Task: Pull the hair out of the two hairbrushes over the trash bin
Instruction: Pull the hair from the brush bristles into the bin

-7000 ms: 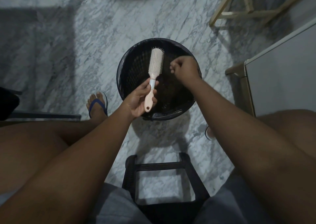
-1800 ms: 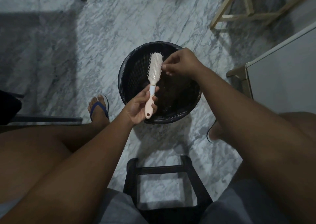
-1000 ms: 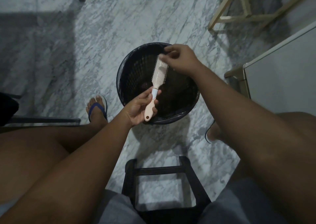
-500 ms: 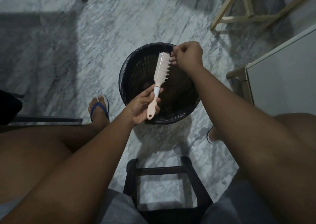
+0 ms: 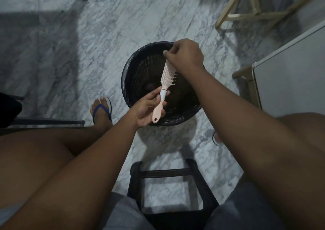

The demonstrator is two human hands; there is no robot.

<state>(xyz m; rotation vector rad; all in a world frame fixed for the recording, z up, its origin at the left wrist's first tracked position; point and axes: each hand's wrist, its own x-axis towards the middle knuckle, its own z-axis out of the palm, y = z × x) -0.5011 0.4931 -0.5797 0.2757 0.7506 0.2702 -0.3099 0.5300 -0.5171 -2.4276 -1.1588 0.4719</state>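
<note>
A pale pink hairbrush (image 5: 168, 76) with white bristles hangs over the round black trash bin (image 5: 133, 71) on the floor. My left hand (image 5: 146, 108) grips its pink handle near the bin's front rim. The brush is tilted, bristles facing right. My right hand (image 5: 185, 54) is at the top of the brush head with its fingertips pinched together; any hair between them is too fine to see. Dark clumps lie at the bottom of the bin. Only one hairbrush is in view.
I sit on a dark stool (image 5: 168, 185) over a marble floor. A foot in a blue flip-flop (image 5: 102, 110) rests left of the bin. A white cabinet (image 5: 290, 71) stands at the right, a wooden frame (image 5: 249, 15) at the back right.
My left hand turned the brush so its bristles face right. My right hand moved from the brush's right side up to its top end, fingers pinched.
</note>
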